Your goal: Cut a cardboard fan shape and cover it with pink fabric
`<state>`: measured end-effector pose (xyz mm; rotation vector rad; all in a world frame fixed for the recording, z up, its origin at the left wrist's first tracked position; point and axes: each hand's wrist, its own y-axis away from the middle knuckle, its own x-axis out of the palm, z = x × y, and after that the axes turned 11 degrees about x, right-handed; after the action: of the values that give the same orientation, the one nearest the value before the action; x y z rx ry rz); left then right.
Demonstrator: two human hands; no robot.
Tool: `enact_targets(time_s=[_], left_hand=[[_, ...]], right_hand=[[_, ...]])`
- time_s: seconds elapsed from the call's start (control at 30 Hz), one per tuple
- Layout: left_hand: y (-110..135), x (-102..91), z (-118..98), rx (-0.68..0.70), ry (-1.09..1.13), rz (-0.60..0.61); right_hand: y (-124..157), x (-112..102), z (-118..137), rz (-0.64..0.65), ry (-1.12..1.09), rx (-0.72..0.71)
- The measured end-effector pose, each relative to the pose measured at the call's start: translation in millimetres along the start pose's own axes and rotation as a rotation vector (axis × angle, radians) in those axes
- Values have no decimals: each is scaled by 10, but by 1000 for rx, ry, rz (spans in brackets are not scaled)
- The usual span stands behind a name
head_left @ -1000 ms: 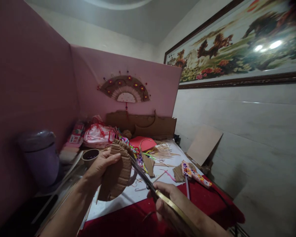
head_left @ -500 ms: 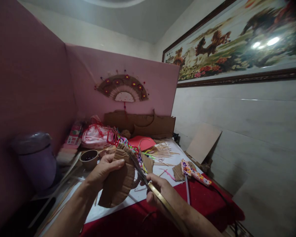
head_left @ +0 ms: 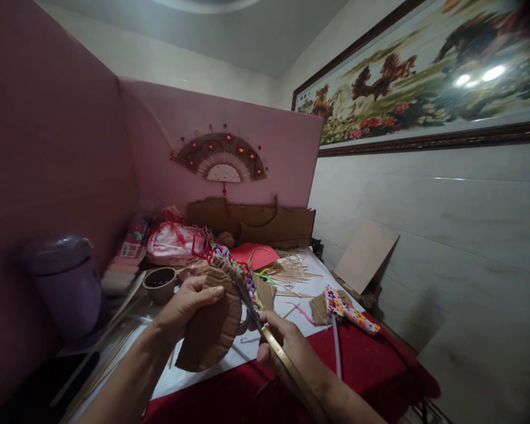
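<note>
My left hand holds a rounded piece of brown corrugated cardboard upright above the table, thumb pressed on its face. My right hand grips a pair of scissors with gold-coloured handles. The dark blades point up and away along the right edge of the cardboard, close to its top.
A table with a white sheet and red cloth carries a patterned glue gun, cardboard scraps, thin sticks, coloured pipe cleaners, red paper and a small bowl. A purple bin stands left. A decorated fan hangs on the pink board.
My right hand has pushed the scissors up and forward along the cardboard edge, blades reaching nearer its top. My left hand has lifted and turned the cardboard a little.
</note>
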<state>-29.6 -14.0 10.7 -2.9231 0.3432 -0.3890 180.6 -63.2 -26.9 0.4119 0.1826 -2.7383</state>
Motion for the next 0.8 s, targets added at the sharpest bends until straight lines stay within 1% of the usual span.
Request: enact_targets(time_s=[0.1,0.17,0.23,0.4,0.53,0.6,0.8], left_hand=[[2,11,-7,-3,-9,9],[9,26,-17,-2,-11,1],[18,41,-27,0,-7,2],[14,51,-15,-23,-19,45],[-14,28,34,-29,-59,64],[-26,14,56,-32,-73,63],[-38,-13,73,-55,-69,76]], right_hand=[[8,6,24,-100,97,18],[7,14,20,-126,125,24],[4,23,-2,-121,126,27],[-8,45,-123,-93,95,44],[-12,53,-222,-109,126,40],[-9,57,-238,-122,127,45],[4,74,-215,-90,36,57]])
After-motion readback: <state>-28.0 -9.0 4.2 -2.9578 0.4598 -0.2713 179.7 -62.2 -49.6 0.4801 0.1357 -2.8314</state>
